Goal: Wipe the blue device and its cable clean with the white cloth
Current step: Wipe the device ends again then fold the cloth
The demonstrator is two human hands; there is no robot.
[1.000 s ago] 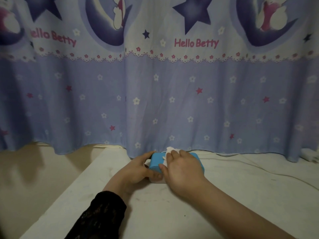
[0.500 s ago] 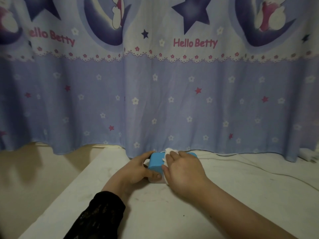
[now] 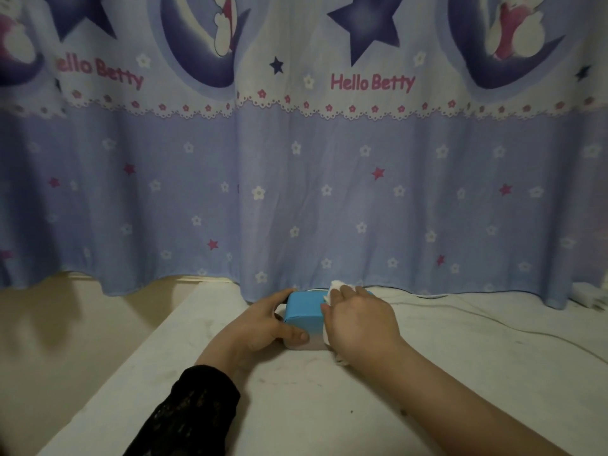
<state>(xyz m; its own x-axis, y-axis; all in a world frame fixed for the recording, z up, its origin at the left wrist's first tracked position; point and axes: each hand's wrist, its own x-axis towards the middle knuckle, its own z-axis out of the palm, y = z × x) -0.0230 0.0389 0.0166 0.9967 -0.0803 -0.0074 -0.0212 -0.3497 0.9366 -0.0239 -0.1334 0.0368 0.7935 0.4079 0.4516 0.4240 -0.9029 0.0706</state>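
The blue device (image 3: 304,309), a small box with a white base, sits on the white table (image 3: 296,406) close to the curtain. My left hand (image 3: 263,324) grips its left end, thumb on the front face. My right hand (image 3: 360,322) lies over the device's right half and presses the white cloth (image 3: 336,286) against it; bits of cloth show above the fingers and under the palm. The white cable (image 3: 487,315) trails from behind the device to the right across the table.
A blue patterned curtain (image 3: 296,192) hangs right behind the device, its hem touching the table. A white plug or adapter (image 3: 592,296) lies at the far right edge. The table's left edge runs diagonally, with beige floor (image 3: 65,340) beyond it.
My right hand with the cloth has slid to the right along the device, uncovering more of its blue top on the left. My left hand keeps its grip.
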